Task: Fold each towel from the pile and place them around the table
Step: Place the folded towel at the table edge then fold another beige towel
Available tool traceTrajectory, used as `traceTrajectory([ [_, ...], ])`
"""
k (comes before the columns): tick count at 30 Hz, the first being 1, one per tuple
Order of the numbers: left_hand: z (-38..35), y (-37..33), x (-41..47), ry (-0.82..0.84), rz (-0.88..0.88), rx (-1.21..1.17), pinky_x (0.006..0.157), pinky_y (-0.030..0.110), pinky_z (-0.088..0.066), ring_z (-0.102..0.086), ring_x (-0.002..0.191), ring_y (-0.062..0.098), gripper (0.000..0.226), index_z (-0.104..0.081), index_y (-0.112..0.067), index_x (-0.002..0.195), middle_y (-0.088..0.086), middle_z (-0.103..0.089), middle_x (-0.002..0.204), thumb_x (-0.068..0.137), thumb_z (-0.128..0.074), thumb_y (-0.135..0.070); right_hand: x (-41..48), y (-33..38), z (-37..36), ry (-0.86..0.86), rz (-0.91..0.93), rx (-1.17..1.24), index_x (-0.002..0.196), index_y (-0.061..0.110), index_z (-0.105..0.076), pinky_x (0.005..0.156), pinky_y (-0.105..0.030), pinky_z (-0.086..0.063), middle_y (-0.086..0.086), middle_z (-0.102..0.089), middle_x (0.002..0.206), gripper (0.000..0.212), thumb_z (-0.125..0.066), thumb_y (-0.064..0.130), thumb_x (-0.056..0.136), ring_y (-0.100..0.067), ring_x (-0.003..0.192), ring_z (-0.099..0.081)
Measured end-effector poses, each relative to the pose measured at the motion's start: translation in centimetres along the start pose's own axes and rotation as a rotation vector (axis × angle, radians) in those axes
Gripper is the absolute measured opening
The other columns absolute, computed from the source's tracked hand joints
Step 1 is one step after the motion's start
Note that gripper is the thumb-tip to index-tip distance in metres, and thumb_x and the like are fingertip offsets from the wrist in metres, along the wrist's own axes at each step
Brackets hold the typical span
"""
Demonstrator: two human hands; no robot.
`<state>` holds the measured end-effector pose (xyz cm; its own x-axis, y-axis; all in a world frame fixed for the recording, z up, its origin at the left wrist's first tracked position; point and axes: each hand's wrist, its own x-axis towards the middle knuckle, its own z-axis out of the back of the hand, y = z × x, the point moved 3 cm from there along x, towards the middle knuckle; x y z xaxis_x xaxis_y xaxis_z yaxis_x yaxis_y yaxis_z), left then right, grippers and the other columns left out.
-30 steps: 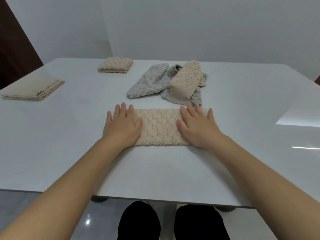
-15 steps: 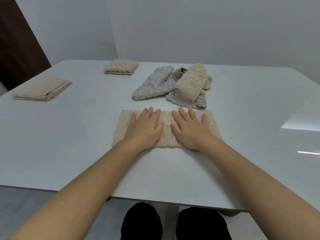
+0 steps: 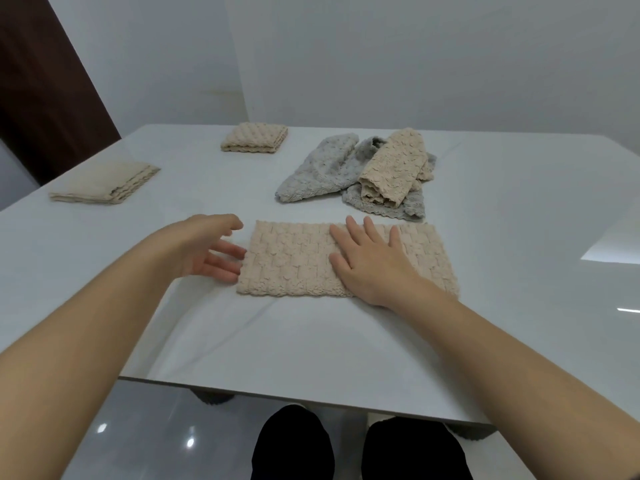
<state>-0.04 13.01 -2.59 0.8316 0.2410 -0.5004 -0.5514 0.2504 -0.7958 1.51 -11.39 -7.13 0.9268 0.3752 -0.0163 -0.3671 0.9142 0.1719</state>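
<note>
Left hand [image 3: 204, 247] has slid off the cloth and out to its left end, while the right hand [image 3: 374, 261] has stayed planted on top! Now the layout. Big white table [image 3: 311, 341] fills the view. On it, close to the near edge, lies the beige towel [image 3: 294, 261], folded into a long flat strip running left to right. Just behind it sits the pile [image 3: 363, 171], grey towels rumpled together with a beige one draped over them. Off to the left, the left folded towel [image 3: 104, 183] rests near the table's side edge, and the far folded towel [image 3: 254, 138] sits near the back edge, well apart from the pile. Right hand is flat, fingers straight and spread, palm pressing the strip's right half. Left hand is palm-in, fingers loose and parted, tips right at the strip's left edge, gripping nothing; whether they touch the cloth I cannot tell.
</note>
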Motion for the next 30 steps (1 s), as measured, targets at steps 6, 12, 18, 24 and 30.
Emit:
traceTrajectory([
  [6, -0.7, 0.5, 0.4, 0.173, 0.167, 0.121, 0.047, 0.025, -0.053, -0.055, 0.053, 0.018, 0.026, -0.054, -0.009, 0.09, 0.006, -0.056, 0.069, 0.097, -0.05, -0.034, 0.0, 0.0, -0.1, 0.004, -0.01, -0.013, 0.156, 0.03, -0.006, 0.117, -0.058, 0.006, -0.001, 0.002, 0.164, 0.057, -0.016, 0.045, 0.102, -0.026, 0.15, 0.007],
  [12, -2.5, -0.3, 0.9, 0.022, 0.026, 0.231, 0.039, 0.017, -0.043, -0.05, 0.054, 0.016, 0.017, -0.054, -0.014, 0.083, 0.002, -0.051, 0.069, 0.092, -0.061, -0.026, 0.0, 0.2, 0.0, 0.022, -0.029, -0.009, 0.156, 0.03, -0.004, 0.117, -0.058, 0.009, -0.002, 0.005, 0.164, 0.057, -0.015, 0.046, 0.102, -0.027, 0.15, 0.01],
  [18, 0.7, -0.3, 0.4, -0.087, -0.052, 0.196, 0.063, 0.029, -0.047, -0.055, 0.067, 0.018, 0.014, -0.062, -0.01, 0.094, 0.004, -0.059, 0.081, 0.09, -0.063, -0.024, 0.4, 3.0, -0.6, 0.036, -0.004, 0.04, 0.156, 0.029, -0.004, 0.116, -0.059, 0.009, -0.003, 0.006, 0.164, 0.058, -0.016, 0.046, 0.102, -0.028, 0.15, 0.012],
  [24, 1.1, -1.6, -1.0, -0.059, -0.158, 0.118, 0.085, 0.039, -0.052, -0.055, 0.074, 0.018, 0.017, -0.065, -0.011, 0.096, 0.004, -0.06, 0.077, 0.09, -0.063, -0.028, -0.1, 4.3, 1.5, -0.182, 0.061, 0.414, 0.156, 0.02, -0.01, 0.122, -0.042, 0.002, -0.002, -0.001, 0.164, 0.058, -0.032, 0.032, 0.104, -0.02, 0.151, 0.004],
  [30, -4.6, -5.2, -2.8, 0.108, -0.287, 0.113, 0.079, 0.035, -0.048, -0.056, 0.079, 0.02, 0.017, -0.065, -0.013, 0.092, 0.005, -0.06, 0.08, 0.089, -0.062, -0.029, -0.4, 0.7, 4.0, -0.13, -0.305, 1.394, 0.136, 0.015, -0.047, 0.103, -0.04, -0.047, -0.004, -0.05, 0.142, 0.037, -0.045, 0.029, 0.101, -0.021, 0.123, -0.054],
])
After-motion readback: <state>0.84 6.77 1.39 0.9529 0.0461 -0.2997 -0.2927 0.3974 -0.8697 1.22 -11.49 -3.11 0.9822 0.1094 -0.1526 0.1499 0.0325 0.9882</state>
